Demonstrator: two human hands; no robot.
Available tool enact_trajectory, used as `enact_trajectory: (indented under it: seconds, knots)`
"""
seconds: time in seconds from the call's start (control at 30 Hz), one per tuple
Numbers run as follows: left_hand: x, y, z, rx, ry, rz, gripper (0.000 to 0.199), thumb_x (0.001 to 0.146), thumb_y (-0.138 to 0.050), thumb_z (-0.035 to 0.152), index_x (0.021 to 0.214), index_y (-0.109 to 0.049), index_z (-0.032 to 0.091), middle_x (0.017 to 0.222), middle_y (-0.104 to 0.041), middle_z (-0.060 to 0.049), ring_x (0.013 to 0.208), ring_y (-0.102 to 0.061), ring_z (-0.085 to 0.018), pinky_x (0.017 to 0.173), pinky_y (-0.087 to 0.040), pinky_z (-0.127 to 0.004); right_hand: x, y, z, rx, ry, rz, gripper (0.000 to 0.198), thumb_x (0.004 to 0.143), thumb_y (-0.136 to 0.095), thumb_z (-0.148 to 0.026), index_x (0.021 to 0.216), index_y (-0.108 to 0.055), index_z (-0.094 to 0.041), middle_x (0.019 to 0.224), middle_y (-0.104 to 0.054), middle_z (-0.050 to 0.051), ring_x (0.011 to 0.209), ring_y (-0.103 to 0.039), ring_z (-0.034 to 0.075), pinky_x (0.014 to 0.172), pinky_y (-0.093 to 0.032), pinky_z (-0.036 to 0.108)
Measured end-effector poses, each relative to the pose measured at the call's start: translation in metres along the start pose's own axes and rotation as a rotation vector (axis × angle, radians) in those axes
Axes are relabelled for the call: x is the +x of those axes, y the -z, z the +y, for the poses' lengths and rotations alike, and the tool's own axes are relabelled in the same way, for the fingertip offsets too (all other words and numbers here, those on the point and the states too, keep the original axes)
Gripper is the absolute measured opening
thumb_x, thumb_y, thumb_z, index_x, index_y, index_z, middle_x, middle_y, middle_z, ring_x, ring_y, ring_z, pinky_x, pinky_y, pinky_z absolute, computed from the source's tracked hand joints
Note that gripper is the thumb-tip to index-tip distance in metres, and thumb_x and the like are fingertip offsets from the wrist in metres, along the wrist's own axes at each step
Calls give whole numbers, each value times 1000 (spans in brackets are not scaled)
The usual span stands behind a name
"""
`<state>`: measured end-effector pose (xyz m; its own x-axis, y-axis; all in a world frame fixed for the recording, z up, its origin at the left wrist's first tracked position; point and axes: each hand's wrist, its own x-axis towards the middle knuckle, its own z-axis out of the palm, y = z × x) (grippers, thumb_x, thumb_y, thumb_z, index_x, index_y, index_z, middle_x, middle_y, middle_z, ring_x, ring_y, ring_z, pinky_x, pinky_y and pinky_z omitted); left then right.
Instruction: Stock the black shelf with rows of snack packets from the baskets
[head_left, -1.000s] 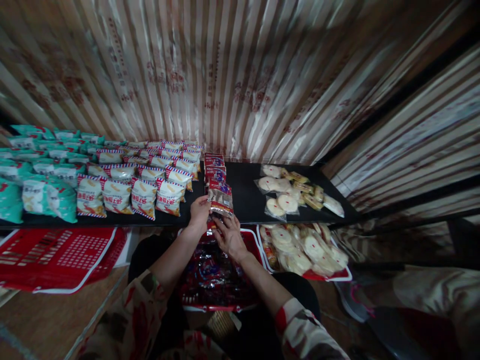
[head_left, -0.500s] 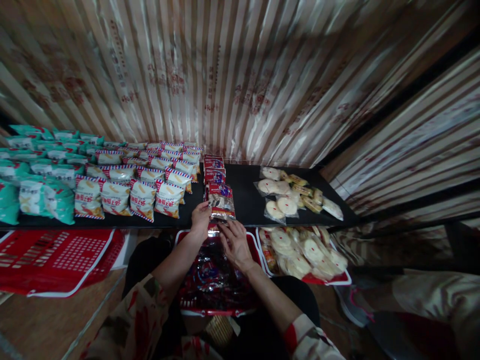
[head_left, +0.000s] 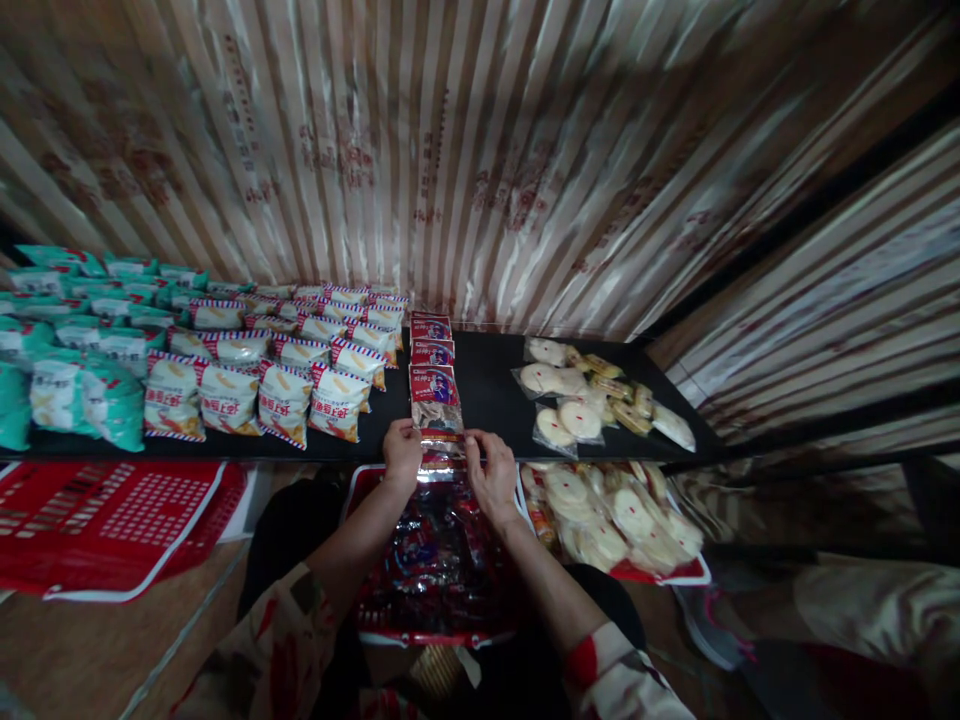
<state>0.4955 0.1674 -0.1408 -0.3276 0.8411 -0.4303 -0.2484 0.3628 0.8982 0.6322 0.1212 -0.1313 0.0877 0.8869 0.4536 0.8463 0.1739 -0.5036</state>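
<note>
A red snack packet (head_left: 435, 385) with a clear lower part lies at the front of the dark shelf, at the near end of a row of like packets (head_left: 431, 328). My left hand (head_left: 403, 455) pinches its lower left edge with thumb and fingers. At its lower right edge, my right hand (head_left: 491, 475) is closed on the same packet. Below my hands, a red basket (head_left: 405, 638) with a white rim holds several dark, shiny packets (head_left: 427, 550).
White snack bags (head_left: 229, 400) and green bags (head_left: 82, 395) fill the shelf's left side. Bagged pale round cakes (head_left: 562, 415) lie at right, above another basket of them (head_left: 622, 510). An overturned-looking red basket (head_left: 112, 520) is lower left. A person's shoe (head_left: 709, 625) shows lower right.
The packet under my hands now sits straighter in line with the row. My right hand has risen from below it to its right edge; my left hand stays at the left.
</note>
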Motion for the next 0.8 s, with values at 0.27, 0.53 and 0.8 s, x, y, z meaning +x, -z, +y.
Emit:
enact_trajectory:
  seconds: [0.27,0.53,0.8]
  knots:
    - [-2,1,5,181,-95,-19,22,76,-56,7,96,-57,16,70,-57,4,39,-50,-4,44,-38,-16,37,-18,-6,22,-26,-32,28,89,-38,-26,97,-64,-19,94,-66,7,91,-58,21,84,-43,34]
    - [-5,3,11,398,-255,19,29,71,-56,4,97,-59,18,70,-60,0,71,-61,-15,69,-44,-24,60,-33,-4,39,92,-91,30,85,-42,-18,104,-66,-19,107,-64,8,102,-54,21,91,-44,34]
    - [-10,5,11,604,-356,32,27,75,-56,7,97,-61,20,84,-59,-4,84,-59,-19,78,-42,-27,67,-45,-1,-25,127,-199,28,86,-46,-23,103,-69,-20,120,-61,6,113,-46,24,97,-42,39]
